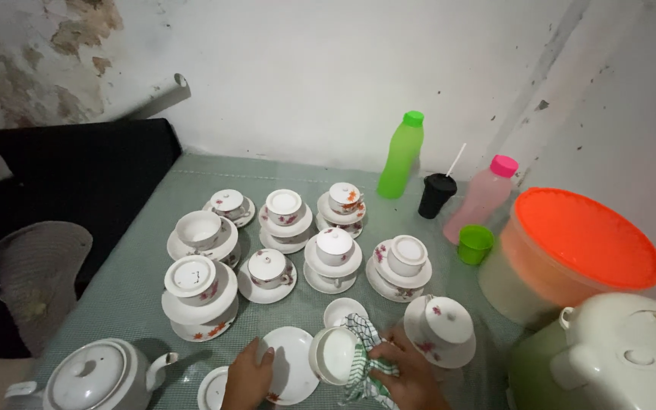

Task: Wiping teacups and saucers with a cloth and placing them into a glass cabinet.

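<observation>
cup (334, 354) | in right hand (404, 376) (with cloth (364, 357)) | right of left hand (248, 377)

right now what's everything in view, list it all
cups on saucers: about ten sets, white with red flowers, most upside down, mid table
teapot: one, white, lidded, near left corner
green bottle: one, by the back wall
black cup: one, with straw, beside green bottle
pink bottle: one, pink cap, right of black cup
green cup: one, small, in front of pink bottle
tub: one, orange lid, right side
white pot: one, white lid, green body, near right corner
tablecloth: green, covers table
plate: one, white, near edge under left hand
cloth: one, green and white check, in right hand
bowl: one, white, against the cloth
left hand: on the plate
right hand: holds cloth at the bowl
</observation>
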